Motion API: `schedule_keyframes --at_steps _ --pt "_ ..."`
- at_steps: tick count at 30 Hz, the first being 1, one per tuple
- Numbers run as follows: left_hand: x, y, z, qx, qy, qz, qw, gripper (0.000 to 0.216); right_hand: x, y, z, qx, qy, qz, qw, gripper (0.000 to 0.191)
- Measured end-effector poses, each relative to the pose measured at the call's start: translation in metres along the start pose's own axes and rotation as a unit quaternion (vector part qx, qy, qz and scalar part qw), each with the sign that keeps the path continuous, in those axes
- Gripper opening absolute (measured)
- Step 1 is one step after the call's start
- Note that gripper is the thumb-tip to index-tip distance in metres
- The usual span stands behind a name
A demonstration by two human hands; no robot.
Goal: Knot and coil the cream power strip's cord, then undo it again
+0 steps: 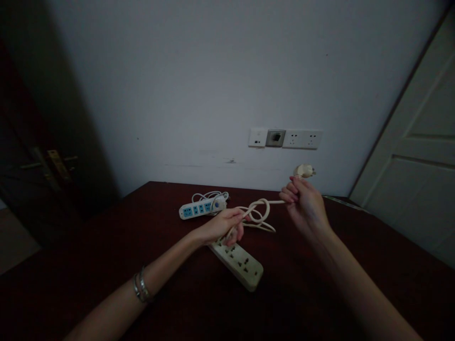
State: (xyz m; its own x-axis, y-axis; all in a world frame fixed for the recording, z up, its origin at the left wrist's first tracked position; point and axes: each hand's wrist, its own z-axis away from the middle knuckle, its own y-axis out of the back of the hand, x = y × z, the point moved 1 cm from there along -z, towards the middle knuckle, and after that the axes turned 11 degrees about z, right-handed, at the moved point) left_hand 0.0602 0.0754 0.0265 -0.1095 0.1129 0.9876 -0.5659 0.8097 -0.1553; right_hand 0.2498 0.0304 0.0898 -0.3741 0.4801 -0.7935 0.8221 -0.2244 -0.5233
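Note:
My left hand (227, 226) is closed on a white power cord (263, 219), just above a white power strip (241, 263) that lies at a slant on the dark red table. Between my two hands the cord forms a loose knot-like loop. My right hand (304, 201) grips the same cord close to its plug (304, 171), which sticks up above the fingers with its prongs pointing right. More of the cord hangs or lies behind the loop. A second power strip (201, 208) with blue sockets rests behind my left hand, its own cord bundled over its right end.
The table (159, 293) meets a pale wall (185, 94) at its back edge. On that wall is a row of outlets and plates (302, 139). A white panelled door (419, 156) stands at the right, a dark door with a handle (53, 163) at the left.

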Motion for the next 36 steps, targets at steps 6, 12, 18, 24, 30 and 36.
schedule_keyframes --at_steps 6,12,18,24,30,36 --pt "-0.01 -0.012 -0.003 -0.027 0.0 0.075 0.997 0.045 -0.003 -0.009 0.009 -0.04 -0.036 -0.021 0.998 0.011" --pt "-0.004 -0.017 -0.003 0.064 -0.124 0.021 0.99 0.058 0.0 -0.018 0.017 -0.062 -0.054 -0.023 0.996 0.012" --pt "0.004 -0.027 0.005 0.2 -0.211 -0.201 0.935 0.058 0.008 -0.023 0.024 -0.039 -0.037 0.004 0.999 0.015" --pt "0.002 -0.014 0.0 0.288 -0.273 -0.282 0.873 0.046 0.002 -0.028 0.031 -0.049 -0.02 0.071 0.996 0.026" --pt "0.013 -0.006 0.005 0.288 -0.32 -0.296 0.853 0.052 0.002 -0.021 0.025 -0.069 0.05 0.133 0.988 0.023" --pt "0.014 -0.005 0.007 0.268 -0.349 -0.362 0.822 0.055 0.007 -0.014 0.02 -0.056 0.125 0.201 0.97 0.021"
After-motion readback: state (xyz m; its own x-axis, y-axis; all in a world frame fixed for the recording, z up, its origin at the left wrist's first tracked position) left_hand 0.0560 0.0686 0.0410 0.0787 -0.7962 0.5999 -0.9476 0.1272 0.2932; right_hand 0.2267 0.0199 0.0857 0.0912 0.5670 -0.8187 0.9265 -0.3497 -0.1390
